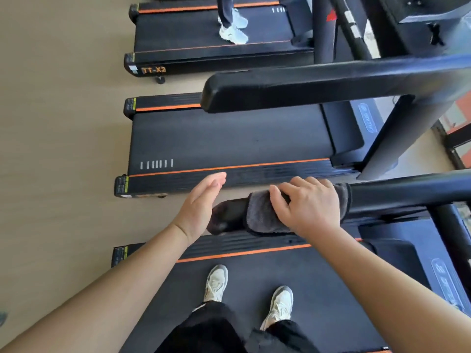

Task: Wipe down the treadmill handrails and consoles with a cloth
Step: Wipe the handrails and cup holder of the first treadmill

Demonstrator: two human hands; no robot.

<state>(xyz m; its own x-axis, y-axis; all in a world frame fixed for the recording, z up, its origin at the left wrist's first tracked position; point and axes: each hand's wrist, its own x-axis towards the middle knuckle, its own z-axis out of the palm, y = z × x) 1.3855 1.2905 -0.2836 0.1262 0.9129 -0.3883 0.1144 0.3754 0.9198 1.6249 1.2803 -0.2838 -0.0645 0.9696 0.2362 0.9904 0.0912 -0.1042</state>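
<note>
The right hand (308,207) curls its fingers (298,183) over the grey cloth (260,215), wrapping it round the handrail (407,194) end, probably to wipe every side; the left hand (201,202) hovers flat beside it, holding nothing

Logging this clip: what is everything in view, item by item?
treadmills: three, black with orange stripes, side by side
far handrail: one, black, above the middle treadmill
near handrail: one, black, right of centre
cloth: one, grey, draped over the near handrail's end
floor: beige, left
other person's shoes: two, white, on the farthest treadmill
own shoes: two, pale, on the nearest belt
trousers: black, bottom
left hand: fingers straight, beside the rail's end
right hand: grips the cloth on the rail
</note>
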